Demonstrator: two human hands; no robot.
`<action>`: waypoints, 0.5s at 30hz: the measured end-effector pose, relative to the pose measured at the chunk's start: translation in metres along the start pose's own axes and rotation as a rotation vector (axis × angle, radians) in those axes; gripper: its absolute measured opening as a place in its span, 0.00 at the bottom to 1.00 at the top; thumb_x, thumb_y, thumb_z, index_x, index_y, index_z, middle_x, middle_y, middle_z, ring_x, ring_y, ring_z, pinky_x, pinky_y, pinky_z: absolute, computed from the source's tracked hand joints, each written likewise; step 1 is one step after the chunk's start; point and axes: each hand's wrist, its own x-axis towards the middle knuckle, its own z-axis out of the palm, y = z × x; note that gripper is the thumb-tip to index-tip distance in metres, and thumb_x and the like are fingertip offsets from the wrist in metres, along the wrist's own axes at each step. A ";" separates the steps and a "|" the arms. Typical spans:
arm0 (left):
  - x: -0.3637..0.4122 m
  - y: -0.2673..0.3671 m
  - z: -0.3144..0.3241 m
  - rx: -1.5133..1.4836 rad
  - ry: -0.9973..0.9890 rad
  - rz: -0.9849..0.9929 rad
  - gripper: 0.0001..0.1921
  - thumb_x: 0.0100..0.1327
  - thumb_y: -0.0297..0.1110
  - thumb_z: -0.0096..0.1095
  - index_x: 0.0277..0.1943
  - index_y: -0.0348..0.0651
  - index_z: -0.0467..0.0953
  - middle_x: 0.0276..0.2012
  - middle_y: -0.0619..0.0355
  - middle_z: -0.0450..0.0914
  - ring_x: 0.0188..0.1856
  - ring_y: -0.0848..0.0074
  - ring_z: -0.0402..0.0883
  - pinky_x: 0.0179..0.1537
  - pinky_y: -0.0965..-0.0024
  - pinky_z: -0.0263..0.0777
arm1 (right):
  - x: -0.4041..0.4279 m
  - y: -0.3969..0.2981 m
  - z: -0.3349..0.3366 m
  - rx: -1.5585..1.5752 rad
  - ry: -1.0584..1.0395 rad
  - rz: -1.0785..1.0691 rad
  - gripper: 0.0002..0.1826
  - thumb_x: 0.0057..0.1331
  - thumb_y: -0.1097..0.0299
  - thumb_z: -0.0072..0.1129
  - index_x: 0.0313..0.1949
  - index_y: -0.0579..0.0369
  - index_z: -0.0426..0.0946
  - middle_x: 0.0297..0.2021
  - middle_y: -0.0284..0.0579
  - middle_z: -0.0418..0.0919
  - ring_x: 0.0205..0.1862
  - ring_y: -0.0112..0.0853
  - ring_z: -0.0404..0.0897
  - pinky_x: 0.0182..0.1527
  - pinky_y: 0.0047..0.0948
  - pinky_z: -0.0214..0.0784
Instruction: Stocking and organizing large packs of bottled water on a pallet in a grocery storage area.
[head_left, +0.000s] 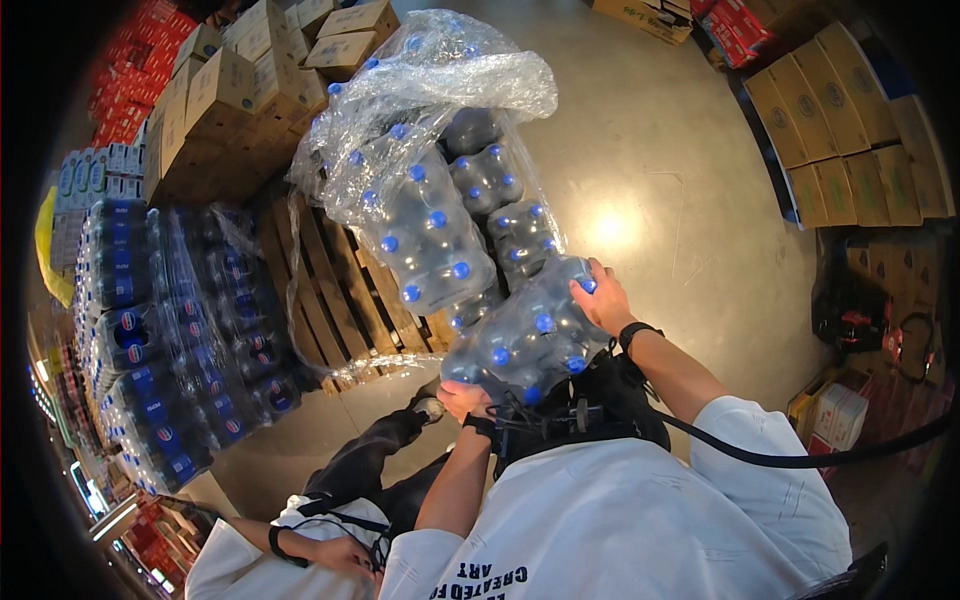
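A shrink-wrapped pack of blue-capped plastic bottles (517, 337) is held in front of my body. My left hand (463, 399) grips its near left end, and my right hand (604, 300) grips its far right end beside a blue cap. Just beyond, more wrapped bottle packs (427, 232) are stacked on a wooden pallet (330, 277). Loose clear stretch film (457, 82) lies bunched over the far packs, and a strand of it trails down to the left of them. The undersides of the held pack and the fingertips beneath it are hidden.
Packs of Pepsi bottles (172, 322) stand stacked at the left, with cardboard boxes (225, 97) behind. Another person's hand (337, 551) is at the lower left. More cartons (832, 97) stand at the right beyond the concrete floor (645, 187). A black strap (787, 456) runs out rightward.
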 end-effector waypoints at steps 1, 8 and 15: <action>-0.002 0.006 -0.001 -0.002 -0.007 -0.024 0.26 0.69 0.50 0.35 0.52 0.32 0.67 0.48 0.35 0.75 0.53 0.44 0.72 0.54 0.51 0.66 | 0.001 0.000 -0.001 -0.002 0.005 -0.004 0.39 0.62 0.41 0.52 0.65 0.52 0.59 0.52 0.61 0.70 0.52 0.55 0.73 0.55 0.46 0.67; -0.007 0.020 -0.010 0.038 0.034 -0.208 0.27 0.70 0.52 0.34 0.53 0.36 0.68 0.51 0.38 0.74 0.53 0.44 0.73 0.54 0.48 0.65 | 0.001 0.001 0.009 0.043 0.067 -0.054 0.39 0.61 0.42 0.54 0.64 0.53 0.61 0.53 0.61 0.70 0.53 0.55 0.73 0.55 0.45 0.66; -0.013 0.024 -0.013 0.109 0.059 -0.197 0.27 0.70 0.53 0.32 0.54 0.38 0.69 0.52 0.40 0.76 0.54 0.46 0.73 0.55 0.46 0.65 | -0.003 -0.004 0.005 0.017 0.022 0.001 0.37 0.60 0.44 0.54 0.64 0.48 0.61 0.51 0.61 0.71 0.52 0.55 0.74 0.54 0.47 0.67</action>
